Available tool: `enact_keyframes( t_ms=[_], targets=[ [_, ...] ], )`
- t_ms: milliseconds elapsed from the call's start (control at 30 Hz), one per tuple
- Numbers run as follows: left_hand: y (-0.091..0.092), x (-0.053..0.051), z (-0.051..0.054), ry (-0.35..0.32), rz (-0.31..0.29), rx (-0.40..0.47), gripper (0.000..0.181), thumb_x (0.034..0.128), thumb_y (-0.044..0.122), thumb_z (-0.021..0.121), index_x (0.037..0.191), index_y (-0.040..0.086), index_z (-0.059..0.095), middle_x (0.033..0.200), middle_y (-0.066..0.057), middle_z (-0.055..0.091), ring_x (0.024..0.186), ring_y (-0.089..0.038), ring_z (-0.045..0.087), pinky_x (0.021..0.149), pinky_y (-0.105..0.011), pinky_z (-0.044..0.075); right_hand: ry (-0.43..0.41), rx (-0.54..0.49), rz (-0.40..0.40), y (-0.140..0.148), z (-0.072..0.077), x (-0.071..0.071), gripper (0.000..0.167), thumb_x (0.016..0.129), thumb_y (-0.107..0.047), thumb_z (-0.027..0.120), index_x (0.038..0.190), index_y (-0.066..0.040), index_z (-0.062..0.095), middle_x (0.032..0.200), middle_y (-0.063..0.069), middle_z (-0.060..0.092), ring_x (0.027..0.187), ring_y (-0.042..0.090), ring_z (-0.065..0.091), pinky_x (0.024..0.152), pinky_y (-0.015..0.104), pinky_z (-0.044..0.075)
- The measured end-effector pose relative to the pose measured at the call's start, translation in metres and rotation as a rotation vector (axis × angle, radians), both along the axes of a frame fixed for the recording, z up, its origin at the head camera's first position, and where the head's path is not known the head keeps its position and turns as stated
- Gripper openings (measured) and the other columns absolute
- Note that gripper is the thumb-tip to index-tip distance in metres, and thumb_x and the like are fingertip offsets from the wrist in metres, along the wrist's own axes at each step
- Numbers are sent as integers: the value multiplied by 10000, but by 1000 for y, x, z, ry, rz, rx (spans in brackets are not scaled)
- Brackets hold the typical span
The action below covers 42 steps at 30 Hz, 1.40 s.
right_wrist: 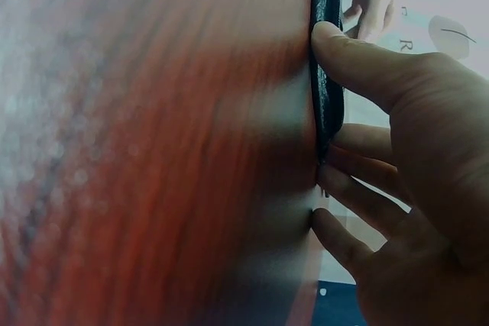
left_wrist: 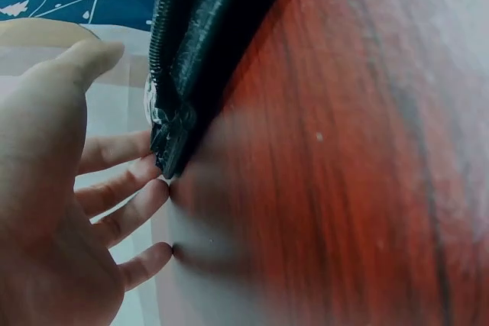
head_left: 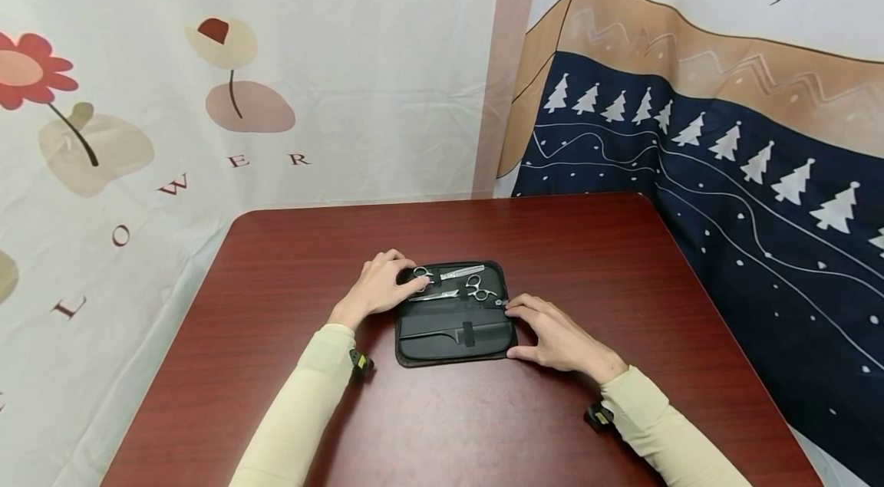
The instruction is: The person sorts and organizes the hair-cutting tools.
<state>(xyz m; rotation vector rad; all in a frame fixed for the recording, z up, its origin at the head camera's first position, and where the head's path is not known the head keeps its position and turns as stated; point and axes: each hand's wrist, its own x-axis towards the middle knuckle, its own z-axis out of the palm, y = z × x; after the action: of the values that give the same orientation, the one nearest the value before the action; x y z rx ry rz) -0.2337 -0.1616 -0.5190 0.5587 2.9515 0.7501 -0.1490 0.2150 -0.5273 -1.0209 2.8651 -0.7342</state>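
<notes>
A black zippered case (head_left: 428, 350) lies unzipped on the table with its inside facing up. Two silver pairs of hairdressing scissors, the upper pair (head_left: 463, 272) and the lower pair (head_left: 476, 291), sit in its upper part. Below them a dark comb (head_left: 431, 335) is tucked under a strap. My left hand (head_left: 378, 286) is at the case's far left corner; its fingertips touch the zippered edge (left_wrist: 159, 43) and the thumb reaches over the scissors. Along the right edge, my right hand (head_left: 555, 333) touches the case with its fingers, while its thumb (right_wrist: 332, 36) meets the near right corner.
The reddish-brown wooden table (head_left: 442, 426) carries the case near its middle. A white curtain (head_left: 387, 27) with flower prints hangs behind, and a navy curtain (head_left: 691, 165) with white trees hangs at the right. Both wrists wear small black devices, one by the left sleeve (head_left: 304, 403).
</notes>
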Motion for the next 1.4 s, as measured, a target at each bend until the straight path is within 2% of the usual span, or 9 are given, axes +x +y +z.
enact_keyframes(
  t_ms=[67,200,367,500,733,900,1133,1267,1400],
  targets=[
    [-3,-6,-9,1,-5,33,606,1092,576,641,1367,59,793,1384,-189,708,1327,-421,631,1085,-655,468,0,1,0,0,0,0,594,908,-351,971,1372,-51,754,1446,43,707,1357,258,693,1181,512,573],
    [-13,-24,-39,36,-13,84,603,1123,608,571,1313,88,808,1339,-164,733,1311,-411,655,1040,-665,476,-2,4,3,-1,0,0,594,911,-355,968,1374,-54,752,1443,37,706,1356,257,693,1181,512,573],
    [-20,-43,-65,104,-22,70,403,1164,442,534,1237,142,793,1223,-94,782,1180,-324,739,982,-599,566,-4,9,4,-2,1,-1,595,917,-362,963,1380,-57,749,1445,36,704,1357,257,692,1180,514,573],
    [-23,-51,-75,125,-34,110,270,1159,277,542,1202,136,768,1160,-78,793,1113,-283,763,992,-524,617,0,10,4,-2,1,-1,592,920,-361,961,1379,-54,749,1447,42,705,1357,261,693,1177,516,575],
    [-28,-58,-79,163,-37,187,214,1131,155,571,1160,162,783,1160,-59,814,1134,-267,772,1008,-521,618,-3,4,3,-1,0,0,592,916,-361,965,1374,-52,752,1446,40,705,1360,258,690,1179,509,575],
    [-27,-47,-65,170,-14,269,175,1113,155,624,1133,194,793,1132,-19,820,1048,-183,755,947,-423,603,-8,8,-4,-1,0,1,595,919,-366,963,1380,-55,750,1452,38,702,1363,261,688,1177,517,575],
    [-8,-5,5,90,13,319,190,1114,64,612,1134,66,801,1134,-136,823,1029,-295,751,955,-508,603,-5,13,-4,-1,0,1,591,922,-368,960,1379,-57,750,1453,41,701,1360,260,691,1174,518,577],
    [-4,4,19,69,32,289,194,1129,44,613,1171,69,801,1167,-118,828,1069,-276,758,989,-491,610,-1,11,-2,0,0,0,594,917,-366,965,1376,-55,752,1449,42,703,1357,259,693,1173,512,578],
    [-6,10,24,96,11,287,180,1119,33,644,1183,72,808,1166,-107,830,1067,-258,761,979,-478,623,-1,9,0,0,1,1,594,912,-362,969,1371,-54,753,1447,44,704,1356,259,694,1173,510,579]
  ],
)
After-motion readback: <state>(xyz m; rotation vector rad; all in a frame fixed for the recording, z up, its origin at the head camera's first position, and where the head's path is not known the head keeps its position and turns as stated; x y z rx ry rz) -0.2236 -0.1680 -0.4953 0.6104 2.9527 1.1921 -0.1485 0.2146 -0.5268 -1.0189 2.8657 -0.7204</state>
